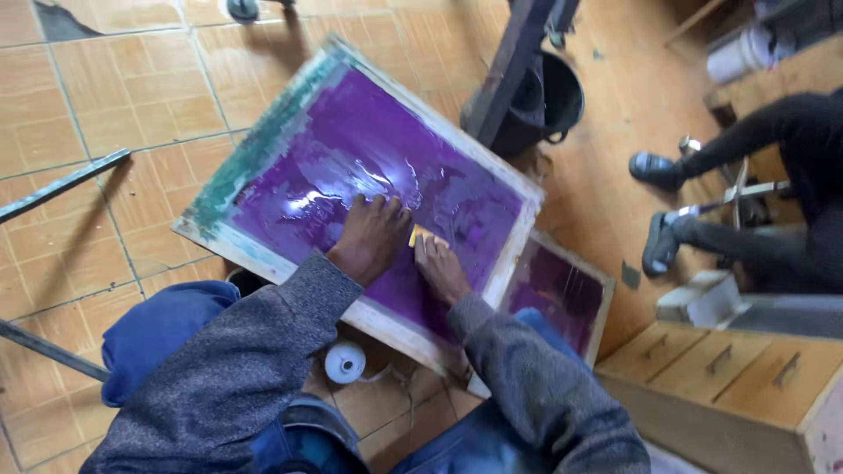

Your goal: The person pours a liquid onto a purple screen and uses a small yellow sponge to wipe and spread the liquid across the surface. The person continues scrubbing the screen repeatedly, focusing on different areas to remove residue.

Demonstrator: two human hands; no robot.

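Leaning on the person's knees: 1 wooden screen-printing frame (263,140), purple mesh wet and glossy, tilted over the tiled floor (114,96). Near the frame's lower edge, 2 hands. Left hand (371,235) flat, fingers spread, pressing the mesh. Right hand (439,266) closed on 1 small yellow scraper (416,234), wrist low. Judgement: keep pressure even, strokes overlapping, frame steady. 1 smaller purple frame (562,290) behind the right edge.

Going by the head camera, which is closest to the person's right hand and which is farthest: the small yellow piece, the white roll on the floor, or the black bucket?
From the right hand:
1. Small yellow piece, touching its fingers on the purple screen.
2. White roll, on the floor, below and to the left.
3. Black bucket, up beyond the frame's far edge.
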